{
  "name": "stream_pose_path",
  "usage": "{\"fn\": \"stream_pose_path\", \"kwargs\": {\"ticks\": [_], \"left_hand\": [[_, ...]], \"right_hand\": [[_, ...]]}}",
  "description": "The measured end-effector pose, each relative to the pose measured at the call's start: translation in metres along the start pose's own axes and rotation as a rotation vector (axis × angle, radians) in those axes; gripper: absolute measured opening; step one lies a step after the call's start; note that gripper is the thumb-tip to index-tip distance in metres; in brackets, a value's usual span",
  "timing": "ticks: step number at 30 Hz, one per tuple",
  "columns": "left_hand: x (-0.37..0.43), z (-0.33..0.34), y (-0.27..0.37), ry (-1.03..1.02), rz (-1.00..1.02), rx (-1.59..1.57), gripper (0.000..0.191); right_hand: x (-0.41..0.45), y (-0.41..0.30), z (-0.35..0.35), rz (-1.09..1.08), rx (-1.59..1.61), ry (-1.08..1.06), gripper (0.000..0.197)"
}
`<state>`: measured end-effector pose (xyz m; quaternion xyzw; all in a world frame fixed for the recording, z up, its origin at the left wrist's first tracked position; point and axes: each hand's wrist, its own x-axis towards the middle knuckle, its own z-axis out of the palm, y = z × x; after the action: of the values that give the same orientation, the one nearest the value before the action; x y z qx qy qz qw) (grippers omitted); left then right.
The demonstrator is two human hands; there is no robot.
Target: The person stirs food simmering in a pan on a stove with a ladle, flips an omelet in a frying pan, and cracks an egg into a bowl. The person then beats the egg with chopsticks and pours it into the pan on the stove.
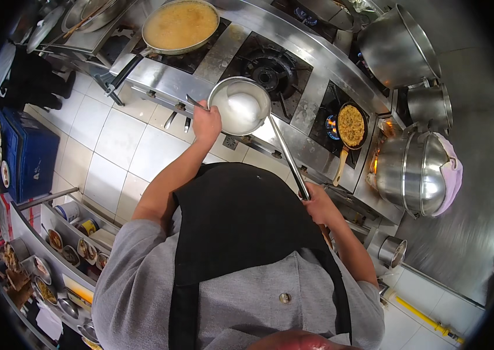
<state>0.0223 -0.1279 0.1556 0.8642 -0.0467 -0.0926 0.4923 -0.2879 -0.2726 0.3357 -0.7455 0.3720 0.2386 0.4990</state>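
Note:
My left hand point(207, 124) is closed around the short handle at the left rim of a steel saucepan point(217, 90). A white, shiny patch shows inside the pan; whether it is liquid or glare, I cannot tell. My right hand point(320, 204) grips the dark end of a long metal handle point(287, 153) that runs up to the saucepan's right side. Just beyond the pan stands a bare gas burner point(265, 78). At the right, a small frying pan point(344, 151) holds a yellow-brown food point(351, 125) beside a blue flame. A large frying pan with yellowish liquid point(181, 27) rests at upper left.
Large steel pots point(398, 48) stand along the right, one lidded and draped with a pink cloth point(450, 175). A blue cool box point(32, 153) is on the left. Food bowls point(54, 239) line the lower-left shelves. Another person's dark-clad legs point(39, 78) appear at far left.

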Motion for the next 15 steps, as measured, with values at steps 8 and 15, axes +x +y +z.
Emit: {"fn": "stream_pose_path", "kwargs": {"ticks": [8,15], "left_hand": [[0.001,-0.002,0.001,-0.015,0.035,0.034,0.023],[0.0,0.0,-0.002,0.016,0.076,0.074,0.022]], "right_hand": [[0.001,0.001,0.011,-0.152,-0.332,0.225,0.022],[0.033,0.013,0.017,-0.123,-0.555,0.3,0.025]]}}
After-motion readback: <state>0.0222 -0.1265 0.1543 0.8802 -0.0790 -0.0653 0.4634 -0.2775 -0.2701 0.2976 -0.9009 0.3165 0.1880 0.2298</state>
